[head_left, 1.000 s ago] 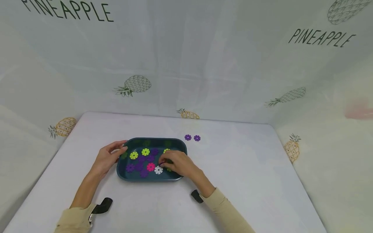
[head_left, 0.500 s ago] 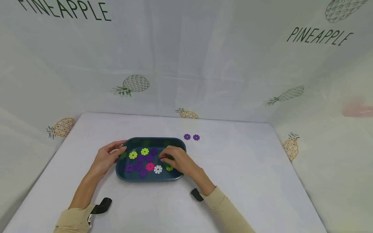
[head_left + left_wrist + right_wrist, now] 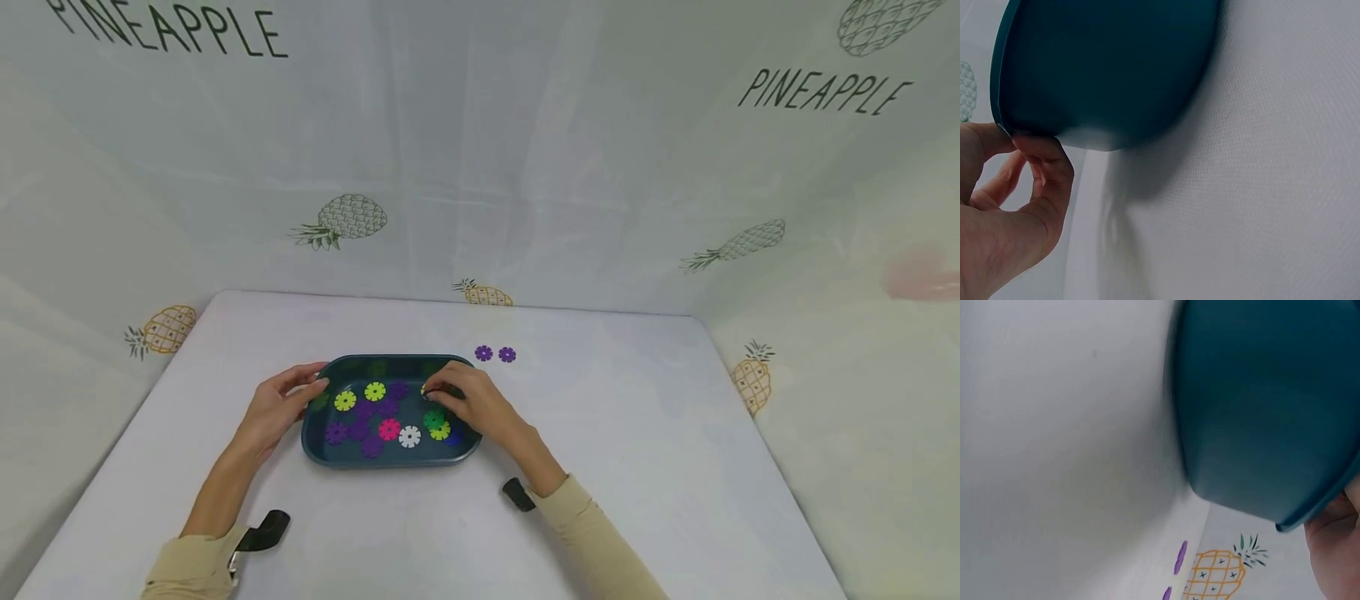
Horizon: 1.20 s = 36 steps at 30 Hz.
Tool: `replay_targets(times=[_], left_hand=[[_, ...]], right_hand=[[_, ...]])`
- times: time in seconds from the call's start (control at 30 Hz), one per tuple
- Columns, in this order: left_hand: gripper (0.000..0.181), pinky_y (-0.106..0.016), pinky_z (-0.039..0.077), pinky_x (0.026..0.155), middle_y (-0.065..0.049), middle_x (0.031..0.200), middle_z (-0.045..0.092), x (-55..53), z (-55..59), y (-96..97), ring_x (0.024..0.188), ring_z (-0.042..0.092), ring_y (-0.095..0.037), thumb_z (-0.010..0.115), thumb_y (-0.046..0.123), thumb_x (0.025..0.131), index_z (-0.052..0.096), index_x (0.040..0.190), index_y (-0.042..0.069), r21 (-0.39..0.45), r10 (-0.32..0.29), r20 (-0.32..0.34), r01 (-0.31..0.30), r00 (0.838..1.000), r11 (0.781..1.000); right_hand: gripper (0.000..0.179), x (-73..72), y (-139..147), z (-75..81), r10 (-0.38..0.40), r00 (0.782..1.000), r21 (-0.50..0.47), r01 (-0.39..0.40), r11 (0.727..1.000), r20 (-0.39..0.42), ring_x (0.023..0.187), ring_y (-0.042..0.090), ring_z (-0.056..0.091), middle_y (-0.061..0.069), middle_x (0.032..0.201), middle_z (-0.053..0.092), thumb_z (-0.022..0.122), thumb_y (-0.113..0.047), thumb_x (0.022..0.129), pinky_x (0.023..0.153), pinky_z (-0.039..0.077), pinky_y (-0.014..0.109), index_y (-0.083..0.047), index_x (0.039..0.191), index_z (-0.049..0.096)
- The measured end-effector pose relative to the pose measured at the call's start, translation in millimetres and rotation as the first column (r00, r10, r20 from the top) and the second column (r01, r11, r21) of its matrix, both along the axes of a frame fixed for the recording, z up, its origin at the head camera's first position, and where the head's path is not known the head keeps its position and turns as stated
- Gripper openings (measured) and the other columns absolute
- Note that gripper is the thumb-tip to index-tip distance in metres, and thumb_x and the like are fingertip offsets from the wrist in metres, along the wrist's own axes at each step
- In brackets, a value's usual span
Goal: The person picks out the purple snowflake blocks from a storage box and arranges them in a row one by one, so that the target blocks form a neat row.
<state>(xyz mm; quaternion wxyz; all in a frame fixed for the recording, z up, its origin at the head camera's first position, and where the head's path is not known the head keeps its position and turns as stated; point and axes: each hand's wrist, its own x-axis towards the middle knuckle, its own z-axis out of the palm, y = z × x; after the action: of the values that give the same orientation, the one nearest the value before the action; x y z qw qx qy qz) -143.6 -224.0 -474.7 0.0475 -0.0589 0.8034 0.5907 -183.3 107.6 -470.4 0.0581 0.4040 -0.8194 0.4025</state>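
Observation:
A dark teal tray (image 3: 390, 464) holds flat notched plastic discs in several colours. My left hand (image 3: 277, 404) grips its left rim between thumb and fingers, as the left wrist view also shows, where the hand (image 3: 1022, 219) is beneath the tray's corner (image 3: 1104, 69). Over the tray's right part, my right hand (image 3: 476, 404) has thumb and forefinger together on a small dark, purplish disc (image 3: 427, 397), mostly hidden by the fingers. Below that hand lie a green disc (image 3: 433, 419) and a yellow disc (image 3: 440, 430). In the right wrist view the tray wall (image 3: 1266, 412) hides the fingertips.
Two purple discs (image 3: 495, 354) lie on the white table (image 3: 600, 433) behind the tray's right corner. Inside the tray are a white disc (image 3: 409, 437), a pink disc (image 3: 388, 429) and several purple ones (image 3: 358, 429). A pineapple-print curtain (image 3: 562, 167) surrounds the table.
My right hand has moved from beside the white disc toward the tray's back right, uncovering the green and yellow discs. The left hand stays on the rim.

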Motion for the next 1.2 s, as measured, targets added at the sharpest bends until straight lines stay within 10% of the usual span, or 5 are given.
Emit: replay_targets(times=[0.53, 0.83, 1.2], left_hand=[[0.059, -0.021, 0.053, 0.078, -0.008, 0.126, 0.049, -1.1, -0.1, 0.6, 0.099, 0.054, -0.017, 0.064, 0.040, 0.103, 0.052, 0.149, 0.007, -0.008, 0.001, 0.013, -0.001, 1.000, 1.000], [0.059, -0.022, 0.054, 0.077, -0.007, 0.124, 0.049, 1.9, 0.1, -1.1, 0.098, 0.055, -0.015, 0.064, 0.040, 0.102, 0.053, 0.148, 0.006, 0.004, -0.006, -0.001, 0.006, 1.000, 1.000], [0.057, -0.021, 0.053, 0.076, -0.006, 0.123, 0.049, 1.8, -2.1, 0.1, 0.097, 0.054, -0.016, 0.064, 0.039, 0.103, 0.053, 0.149, 0.006, 0.007, 0.005, 0.010, -0.005, 1.000, 1.000]], right_hand=[[0.013, -16.5, 18, -2.9, -0.229, 0.972, -0.221, 0.233, 0.947, 0.043, 0.092, 0.015, 0.066, 0.003, 0.100, 0.070, 0.076, -0.007, 0.094, 0.082, 0.058, 0.028, -0.007, 0.107, 0.075], [0.013, -26.7, 34, -9.8, -0.374, 0.923, -0.331, 0.383, 0.862, 0.094, 0.090, 0.019, 0.068, 0.005, 0.102, 0.070, 0.077, -0.011, 0.093, 0.081, 0.060, 0.037, -0.008, 0.106, 0.074], [0.017, -42.8, 57, -16.3, -0.492, 0.832, -0.418, 0.554, 0.720, 0.255, 0.090, 0.027, 0.066, 0.013, 0.098, 0.072, 0.080, -0.009, 0.091, 0.071, 0.053, 0.014, -0.002, 0.106, 0.076]])
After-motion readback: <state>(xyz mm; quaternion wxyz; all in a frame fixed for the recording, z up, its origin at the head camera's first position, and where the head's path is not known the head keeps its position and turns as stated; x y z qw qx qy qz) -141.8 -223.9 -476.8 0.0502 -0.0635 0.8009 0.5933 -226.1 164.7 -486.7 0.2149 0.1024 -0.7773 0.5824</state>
